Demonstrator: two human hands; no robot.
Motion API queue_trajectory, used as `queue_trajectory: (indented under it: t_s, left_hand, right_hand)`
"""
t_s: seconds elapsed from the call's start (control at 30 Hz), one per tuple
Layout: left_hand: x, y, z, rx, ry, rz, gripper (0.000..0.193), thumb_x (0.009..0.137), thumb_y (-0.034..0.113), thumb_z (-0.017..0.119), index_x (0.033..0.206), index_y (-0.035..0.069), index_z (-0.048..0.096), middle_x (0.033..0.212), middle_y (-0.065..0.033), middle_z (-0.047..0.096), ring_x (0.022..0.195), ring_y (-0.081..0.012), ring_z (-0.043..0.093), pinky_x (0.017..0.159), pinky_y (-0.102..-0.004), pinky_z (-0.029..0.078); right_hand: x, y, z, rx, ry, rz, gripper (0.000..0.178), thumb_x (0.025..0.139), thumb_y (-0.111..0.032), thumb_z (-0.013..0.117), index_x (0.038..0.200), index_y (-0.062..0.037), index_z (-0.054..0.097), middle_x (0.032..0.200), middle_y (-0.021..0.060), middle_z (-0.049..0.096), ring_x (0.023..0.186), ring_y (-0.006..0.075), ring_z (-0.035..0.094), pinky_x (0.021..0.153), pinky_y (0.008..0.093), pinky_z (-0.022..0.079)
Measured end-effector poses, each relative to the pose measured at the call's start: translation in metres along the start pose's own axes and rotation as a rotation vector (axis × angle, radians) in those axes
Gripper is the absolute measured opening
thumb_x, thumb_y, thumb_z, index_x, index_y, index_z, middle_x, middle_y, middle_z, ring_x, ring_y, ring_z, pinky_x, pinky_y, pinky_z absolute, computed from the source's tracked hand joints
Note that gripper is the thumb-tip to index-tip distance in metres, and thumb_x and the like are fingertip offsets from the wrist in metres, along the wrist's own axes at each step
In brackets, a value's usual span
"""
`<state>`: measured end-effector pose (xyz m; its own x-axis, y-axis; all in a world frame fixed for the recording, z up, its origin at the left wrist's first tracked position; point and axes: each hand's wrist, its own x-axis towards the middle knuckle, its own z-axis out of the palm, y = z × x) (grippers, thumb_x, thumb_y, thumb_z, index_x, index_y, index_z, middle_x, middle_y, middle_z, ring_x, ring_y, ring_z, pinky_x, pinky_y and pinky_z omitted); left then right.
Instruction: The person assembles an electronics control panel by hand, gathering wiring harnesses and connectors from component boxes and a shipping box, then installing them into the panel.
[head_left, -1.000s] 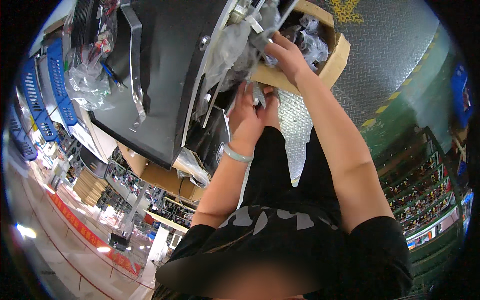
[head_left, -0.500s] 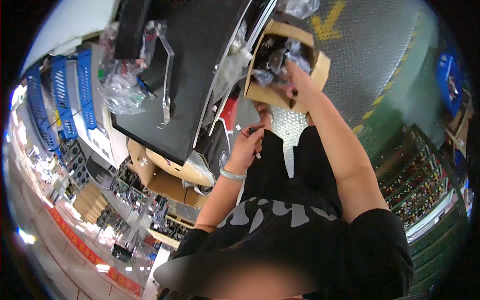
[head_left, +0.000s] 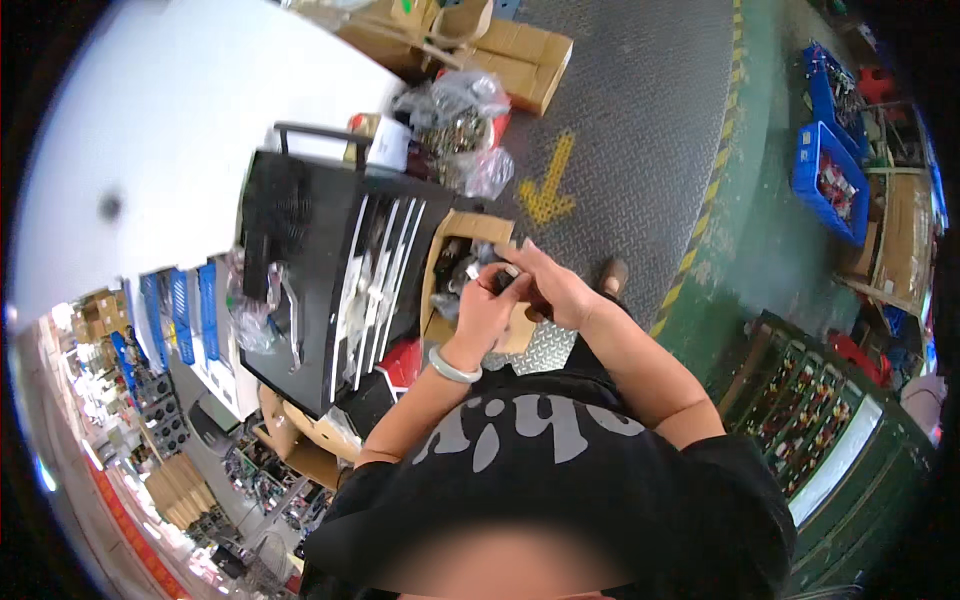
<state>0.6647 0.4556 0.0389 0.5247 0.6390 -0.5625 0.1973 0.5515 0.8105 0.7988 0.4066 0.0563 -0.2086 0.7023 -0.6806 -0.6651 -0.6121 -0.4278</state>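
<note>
In front of my body, above the near side of an open cardboard box (head_left: 519, 331), my two hands are close together. My left hand (head_left: 487, 318), with a pale bangle on its wrist, is closed on a small dark part with a whitish end (head_left: 507, 277). Right beside it, my right hand (head_left: 560, 290) has its fingers reaching toward that part. Something dark shows under its curled fingers, too hidden to name. Inside the box lie dark pieces and greyish plastic-wrapped items (head_left: 462, 270).
To the left stands a black tool cabinet (head_left: 330, 290) with a metal strip and bagged parts on top. Ahead are plastic bags of parts (head_left: 465, 125) and cardboard boxes (head_left: 520, 60). Blue bins (head_left: 830, 185) and a green rack (head_left: 790, 410) stand at the right.
My right hand has come out of the box and met my left hand above its near side. My body has turned or shifted, so the cabinet and box appear lower.
</note>
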Motion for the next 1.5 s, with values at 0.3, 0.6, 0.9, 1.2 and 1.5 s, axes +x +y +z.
queue_trajectory:
  t_s: [0.3,0.6,0.9,1.2,1.5]
  left_hand:
    - [0.104,0.113,0.270,0.153,-0.137,0.028,0.016,0.086,0.022,0.065,0.081,0.007,0.058,0.058,0.0059,0.048,0.047,-0.0027,0.040,0.043,-0.0194,0.028]
    - [0.235,0.191,0.333,0.064,-0.226,-0.217,0.023,0.087,0.028,0.062,0.092,0.006,0.058,0.068,0.0028,0.051,0.047,-0.0040,0.040,0.040,-0.0202,0.029]
    - [0.484,0.278,0.320,-0.182,-0.010,-0.322,0.013,0.085,0.016,0.054,0.092,0.006,0.058,0.062,0.0032,0.043,0.047,-0.0065,0.037,0.042,-0.0224,0.030]
    - [0.784,0.449,0.501,0.138,-0.229,-0.040,0.020,0.092,0.029,0.050,0.086,0.010,0.049,0.057,0.0032,0.036,0.046,-0.0074,0.036,0.040,-0.0256,0.032]
    - [0.920,0.444,0.450,1.748,-0.479,-0.376,0.039,0.087,0.031,0.045,0.114,0.006,0.058,0.116,-0.0177,0.057,0.108,-0.0353,0.054,0.091,-0.0478,0.043]
  right_hand:
    - [-0.188,-0.144,-0.181,-0.129,0.381,-0.548,0.029,0.084,-0.013,0.062,0.111,-0.0043,0.054,0.090,0.0023,0.059,0.077,0.0110,0.060,0.060,0.0257,0.046]
    - [-0.145,-0.293,-0.291,-0.597,0.579,-0.848,0.026,0.081,-0.003,0.064,0.107,0.0001,0.058,0.077,0.0005,0.057,0.066,0.0057,0.053,0.058,0.0211,0.045]
    - [-0.126,-0.381,-0.619,-1.187,1.115,0.090,0.034,0.075,-0.033,0.060,0.094,-0.0053,0.065,0.094,0.0209,0.063,0.091,0.0365,0.060,0.079,0.0434,0.048]
    - [-0.165,-0.289,-0.907,-2.021,0.872,0.008,0.024,0.077,-0.019,0.052,0.083,-0.0001,0.066,0.090,0.0239,0.063,0.089,0.0385,0.060,0.079,0.0446,0.049]
    - [0.047,-0.889,-0.949,-1.396,1.061,-0.111,0.025,0.073,-0.022,0.053,0.080,-0.0012,0.066,0.085,0.0210,0.064,0.082,0.0372,0.062,0.072,0.0462,0.048]
